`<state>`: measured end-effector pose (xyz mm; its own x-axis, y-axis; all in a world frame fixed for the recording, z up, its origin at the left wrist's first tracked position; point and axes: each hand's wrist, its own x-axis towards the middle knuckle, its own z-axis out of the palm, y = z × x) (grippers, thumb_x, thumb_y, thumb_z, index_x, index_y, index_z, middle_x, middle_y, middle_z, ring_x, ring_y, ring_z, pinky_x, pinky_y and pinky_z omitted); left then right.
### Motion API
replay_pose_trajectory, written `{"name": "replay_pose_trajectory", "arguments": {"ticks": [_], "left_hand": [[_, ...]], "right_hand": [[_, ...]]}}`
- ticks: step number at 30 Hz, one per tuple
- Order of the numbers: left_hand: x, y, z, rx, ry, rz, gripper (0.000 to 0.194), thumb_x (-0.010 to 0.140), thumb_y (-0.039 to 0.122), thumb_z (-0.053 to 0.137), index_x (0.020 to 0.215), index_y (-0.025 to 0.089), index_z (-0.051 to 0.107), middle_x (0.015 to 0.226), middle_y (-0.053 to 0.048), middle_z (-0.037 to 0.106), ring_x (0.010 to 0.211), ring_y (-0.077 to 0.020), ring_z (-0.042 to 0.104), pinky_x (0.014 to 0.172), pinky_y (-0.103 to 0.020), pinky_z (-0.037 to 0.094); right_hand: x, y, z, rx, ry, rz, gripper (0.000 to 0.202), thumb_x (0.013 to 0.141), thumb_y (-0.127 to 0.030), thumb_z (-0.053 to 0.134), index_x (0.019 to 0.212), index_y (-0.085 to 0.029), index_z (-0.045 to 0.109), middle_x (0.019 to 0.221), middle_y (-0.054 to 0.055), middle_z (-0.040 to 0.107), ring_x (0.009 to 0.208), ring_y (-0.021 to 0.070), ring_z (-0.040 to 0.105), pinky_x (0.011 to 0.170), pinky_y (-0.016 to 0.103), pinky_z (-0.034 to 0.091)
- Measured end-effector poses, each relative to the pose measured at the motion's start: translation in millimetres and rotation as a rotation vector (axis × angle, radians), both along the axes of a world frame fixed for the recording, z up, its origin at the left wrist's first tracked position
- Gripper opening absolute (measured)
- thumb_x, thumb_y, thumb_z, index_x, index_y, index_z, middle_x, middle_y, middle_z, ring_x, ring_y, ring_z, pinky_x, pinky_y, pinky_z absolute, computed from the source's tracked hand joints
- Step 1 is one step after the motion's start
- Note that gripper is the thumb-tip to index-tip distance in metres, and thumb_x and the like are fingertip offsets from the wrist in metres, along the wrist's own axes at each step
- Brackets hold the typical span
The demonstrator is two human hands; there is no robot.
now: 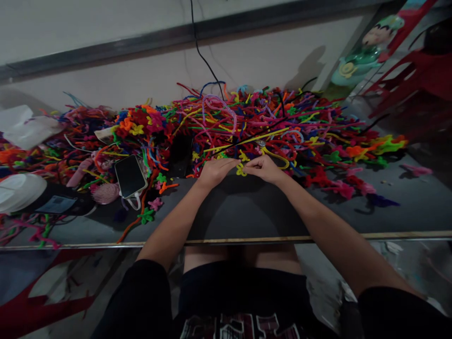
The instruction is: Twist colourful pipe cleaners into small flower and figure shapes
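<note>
A small looped yellow pipe-cleaner flower (241, 170) is held over the near edge of the pile. My left hand (218, 172) reaches it from the left, fingers closed together at its upper petals, with the thumb mostly hidden. From the right, my right hand (263, 168) pinches its side between thumb and fingertips. Beside the right hand lies a yellow looped stem (278, 162), and long yellow pipe cleaners (254, 139) stretch across the pile just behind both hands.
A heap of coloured pipe cleaners (226, 115) runs along the wall. On the left are a phone (130, 176), a dark cup with a white lid (52, 195) and a plastic bag (30, 127). A balloon figure (363, 56) and red chairs (406, 75) stand at the right.
</note>
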<state>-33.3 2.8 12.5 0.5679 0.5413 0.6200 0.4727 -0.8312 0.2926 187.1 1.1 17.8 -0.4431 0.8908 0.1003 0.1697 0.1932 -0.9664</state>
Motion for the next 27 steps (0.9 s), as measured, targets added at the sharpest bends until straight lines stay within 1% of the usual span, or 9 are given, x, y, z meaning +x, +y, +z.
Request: {"name": "replay_pose_trajectory", "arguments": {"ticks": [2,4,7,10,13,18,22,25,27], "left_hand": [[-2,-3,3.6,0.077,0.085,-0.023,0.030,0.093,0.019,0.045,0.115,0.022,0.065,0.110,-0.007,0.070,0.103,-0.0155,0.066,0.089,-0.029,0.053],[-2,-7,9.5,0.094,0.168,-0.057,0.030,0.093,0.018,0.044,0.117,0.022,0.063,0.112,-0.007,0.069,0.106,-0.0163,0.065,0.091,-0.030,0.053],[-3,-11,19.8,0.036,0.233,-0.118,0.029,0.094,0.017,0.043,0.115,0.022,0.063,0.113,-0.008,0.069,0.108,-0.0165,0.064,0.092,-0.032,0.052],[-3,-13,26.3,0.000,0.224,-0.145,0.029,0.093,0.015,0.044,0.113,0.022,0.063,0.112,-0.009,0.069,0.108,-0.0162,0.064,0.092,-0.032,0.053],[-2,-12,26.8,0.011,0.234,-0.142,0.028,0.093,0.015,0.044,0.113,0.022,0.063,0.112,-0.009,0.068,0.109,-0.0163,0.064,0.091,-0.032,0.054],[1,-11,22.7,0.047,0.259,-0.126,0.028,0.094,0.015,0.043,0.114,0.021,0.062,0.114,-0.009,0.068,0.111,-0.0161,0.062,0.089,-0.030,0.052],[2,-9,21.6,0.039,0.233,-0.136,0.026,0.094,0.016,0.043,0.110,0.022,0.063,0.110,-0.008,0.069,0.106,-0.0147,0.064,0.084,-0.027,0.051],[4,-8,22.7,0.084,0.340,-0.122,0.027,0.095,0.018,0.039,0.107,0.021,0.063,0.106,-0.008,0.069,0.104,-0.0148,0.063,0.078,-0.025,0.048],[6,-7,23.4,0.125,0.418,-0.091,0.027,0.094,0.018,0.038,0.103,0.019,0.063,0.101,-0.009,0.068,0.098,-0.0156,0.062,0.072,-0.024,0.046]], "right_hand": [[2,1,0.9,-0.047,-0.018,0.066,0.031,0.067,-0.046,0.072,0.070,-0.014,0.073,0.055,0.000,0.061,0.048,0.0074,0.045,0.045,0.022,0.033],[5,1,1.3,-0.057,-0.031,0.107,0.033,0.067,-0.046,0.071,0.069,-0.014,0.072,0.053,-0.001,0.058,0.047,0.0066,0.043,0.045,0.022,0.031],[8,3,-0.2,-0.052,-0.046,0.138,0.034,0.067,-0.047,0.072,0.071,-0.014,0.072,0.053,-0.002,0.057,0.047,0.0060,0.042,0.045,0.022,0.030],[10,6,-3.1,-0.054,-0.068,0.136,0.035,0.066,-0.048,0.073,0.073,-0.014,0.073,0.052,-0.002,0.056,0.045,0.0055,0.039,0.044,0.022,0.026],[10,8,-4.5,-0.057,-0.071,0.131,0.036,0.066,-0.049,0.073,0.073,-0.014,0.073,0.052,-0.002,0.056,0.045,0.0059,0.039,0.044,0.022,0.026],[11,9,-3.5,-0.046,-0.053,0.144,0.036,0.065,-0.050,0.073,0.072,-0.014,0.074,0.056,0.000,0.060,0.047,0.0065,0.042,0.045,0.023,0.029],[12,9,-4.8,-0.009,-0.114,0.148,0.036,0.066,-0.049,0.072,0.074,-0.014,0.075,0.048,-0.002,0.053,0.042,0.0049,0.033,0.041,0.022,0.022],[13,8,-5.7,0.015,-0.148,0.139,0.036,0.068,-0.049,0.072,0.076,-0.015,0.075,0.045,-0.004,0.048,0.041,0.0044,0.029,0.041,0.022,0.019],[13,6,-5.0,0.045,-0.167,0.114,0.036,0.069,-0.050,0.070,0.077,-0.014,0.075,0.044,-0.004,0.047,0.040,0.0044,0.028,0.041,0.023,0.019]]}}
